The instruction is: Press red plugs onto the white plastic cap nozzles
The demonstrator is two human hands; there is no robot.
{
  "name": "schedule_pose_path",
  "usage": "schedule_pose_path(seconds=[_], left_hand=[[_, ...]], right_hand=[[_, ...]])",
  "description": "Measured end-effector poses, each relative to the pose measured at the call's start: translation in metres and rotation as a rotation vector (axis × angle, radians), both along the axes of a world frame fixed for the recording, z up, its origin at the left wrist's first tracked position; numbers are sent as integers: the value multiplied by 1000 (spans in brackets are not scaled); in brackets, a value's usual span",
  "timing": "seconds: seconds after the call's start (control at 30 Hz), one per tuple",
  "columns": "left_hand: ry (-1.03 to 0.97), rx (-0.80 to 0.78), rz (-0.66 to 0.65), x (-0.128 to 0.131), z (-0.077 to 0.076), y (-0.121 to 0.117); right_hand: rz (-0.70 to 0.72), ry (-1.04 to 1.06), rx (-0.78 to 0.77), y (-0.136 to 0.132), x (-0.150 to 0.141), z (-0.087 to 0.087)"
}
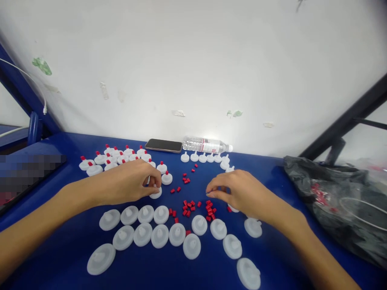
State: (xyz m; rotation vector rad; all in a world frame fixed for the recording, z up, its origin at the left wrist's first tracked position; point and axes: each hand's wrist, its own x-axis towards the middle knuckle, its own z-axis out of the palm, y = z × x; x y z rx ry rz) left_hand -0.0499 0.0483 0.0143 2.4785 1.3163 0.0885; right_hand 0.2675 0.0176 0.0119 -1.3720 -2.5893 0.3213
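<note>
My left hand (142, 179) is closed in a pinch on the nozzle of a round white lid (156, 195) standing on the blue table. To the right, my right hand (238, 189) hovers above the tabletop with thumb and forefinger together. Whatever is between those fingertips is too small to make out. Just below them lies a cluster of small red caps (209, 210), and more red caps (188, 207) are scattered between the hands. Behind my left hand stand several white lids with red caps on their nozzles (109, 160). White lids without red caps (160, 235) lie in curved rows nearer me.
A black phone (163, 145) and a clear plastic bottle (208, 145) lie along the wall. Uncapped white lids (202, 158) line up before the bottle. A dark plastic bag (341, 209) holding red pieces occupies the right side. A dark object (27, 173), partly blurred, sits at left.
</note>
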Motion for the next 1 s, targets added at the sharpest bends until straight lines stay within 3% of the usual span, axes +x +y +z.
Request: schedule_pose_path(seconds=[0.27, 0.53, 0.77, 1.0], left_hand=[[-301, 43, 29, 5, 3, 3], [-734, -211, 239, 15, 9, -3], [-815, -445, 246, 6, 2, 6], [-860, -388, 227, 11, 4, 1]], right_hand=[[70, -2, -88, 3, 4, -6], [66, -30, -81, 3, -4, -9], [38, -14, 3, -1, -7, -8], [12, 24, 24, -2, -9, -6]])
